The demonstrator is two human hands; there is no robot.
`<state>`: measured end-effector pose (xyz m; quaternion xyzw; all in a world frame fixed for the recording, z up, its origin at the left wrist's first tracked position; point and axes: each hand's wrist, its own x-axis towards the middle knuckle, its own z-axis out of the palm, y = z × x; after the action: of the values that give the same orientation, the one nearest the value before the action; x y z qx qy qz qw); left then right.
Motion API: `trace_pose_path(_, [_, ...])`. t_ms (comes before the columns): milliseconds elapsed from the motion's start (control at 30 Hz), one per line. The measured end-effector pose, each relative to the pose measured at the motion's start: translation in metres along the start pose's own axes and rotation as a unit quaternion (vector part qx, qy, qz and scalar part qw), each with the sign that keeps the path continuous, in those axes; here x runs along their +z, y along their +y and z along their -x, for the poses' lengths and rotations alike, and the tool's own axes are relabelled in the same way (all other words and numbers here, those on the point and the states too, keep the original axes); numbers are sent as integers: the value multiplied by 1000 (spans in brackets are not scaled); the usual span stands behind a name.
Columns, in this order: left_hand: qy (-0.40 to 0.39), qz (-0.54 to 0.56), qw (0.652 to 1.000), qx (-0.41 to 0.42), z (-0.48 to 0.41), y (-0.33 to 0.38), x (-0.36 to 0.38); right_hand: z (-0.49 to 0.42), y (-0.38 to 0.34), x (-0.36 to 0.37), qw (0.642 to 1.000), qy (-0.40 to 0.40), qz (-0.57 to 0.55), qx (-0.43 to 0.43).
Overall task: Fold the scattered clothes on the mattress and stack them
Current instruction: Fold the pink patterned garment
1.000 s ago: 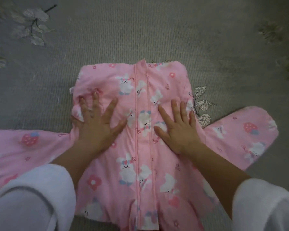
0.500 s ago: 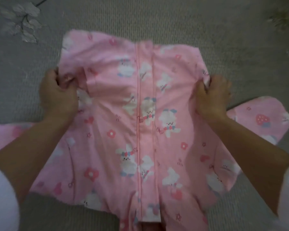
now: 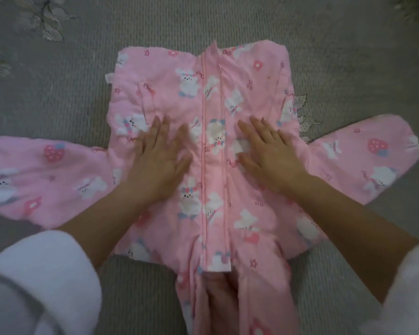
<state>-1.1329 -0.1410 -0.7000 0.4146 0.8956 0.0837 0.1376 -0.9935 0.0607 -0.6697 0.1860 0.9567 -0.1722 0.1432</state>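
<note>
I've got the left hand [image 3: 159, 153] and right hand [image 3: 267, 155] flat, fingers straight, gripping nothing, on the pink shirt [image 3: 211, 97] spread over the mattress [image 3: 58, 97]. Its long axis runs straight away from me, between them. The left sleeve [image 3: 46, 175] and right sleeve [image 3: 363, 155] stick out sideways, each nearest its own hand.

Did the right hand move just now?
Yes: the right hand left the edge of the pink top by the leaf print and slid inward toward the middle seam.

White fleecy sleeves [image 3: 34, 281] are worn, seen at the lower corners; left hand [image 3: 159, 155] and right hand [image 3: 271, 155] are left bare.
</note>
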Motion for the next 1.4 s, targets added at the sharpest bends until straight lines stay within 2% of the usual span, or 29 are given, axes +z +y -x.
trace_pose_path(67, [15,11,994,106,38,15,-8,43,-4,-3,996,65,-8,-60])
trace_pose_path(133, [11,18,979,204,92,25,-9,100,0,4,989,92,-17,-112])
trace_pose_path(200, [-3,-1,955,295,147,23,-3,156,8,18,983,87,-14,-159])
trace_pose_path(267, [-24,-66,917,393,194,19,6,199,12,32,974,83,19,-212])
trace_pose_path(333, [-43,-99,887,448,225,18,16,225,11,44,959,69,75,-264])
trace_pose_path(400, [-43,-101,891,441,238,24,27,237,6,54,945,20,127,-302])
trace_pose_path(500, [-49,-69,919,386,228,34,34,234,-1,60,933,-33,170,-315])
trace_pose_path(600, [-71,-32,922,379,210,41,27,221,5,59,937,-26,145,-318])
trace_pose_path(667, [-69,27,925,373,205,39,19,215,7,51,954,-20,96,-284])
trace_pose_path(733, [-91,166,943,274,203,38,3,213,5,41,972,14,-15,-233])
trace_pose_path(800, [-86,310,942,99,198,38,-17,212,-11,21,970,38,-217,-101])
trace_pose_path(867, [-23,402,915,-22,188,40,-33,205,-24,6,906,60,-416,46])
trace_pose_path(900, [8,417,907,-67,181,43,-42,197,-29,0,892,80,-439,74])
trace_pose_path(933, [22,420,902,-100,172,45,-50,186,-33,-6,892,95,-434,80])
trace_pose_path(1033, [64,438,883,-157,142,45,-72,147,-43,-21,871,134,-463,100])
trace_pose_path(1133, [89,472,846,-232,115,48,-81,107,-49,-27,856,169,-466,150])
trace_pose_path(1167, [120,451,852,-237,111,51,-80,97,-50,-25,857,177,-453,170])
trace_pose_path(1200, [168,404,875,-206,109,56,-81,88,-53,-21,858,178,-443,188])
trace_pose_path(1267, [229,267,934,-67,107,69,-84,76,-56,-10,857,182,-434,210])
trace_pose_path(1333, [196,119,969,95,101,83,-78,71,-57,-3,861,186,-421,215])
trace_pose_path(1400, [147,10,976,160,89,91,-65,72,-53,0,858,186,-429,211])
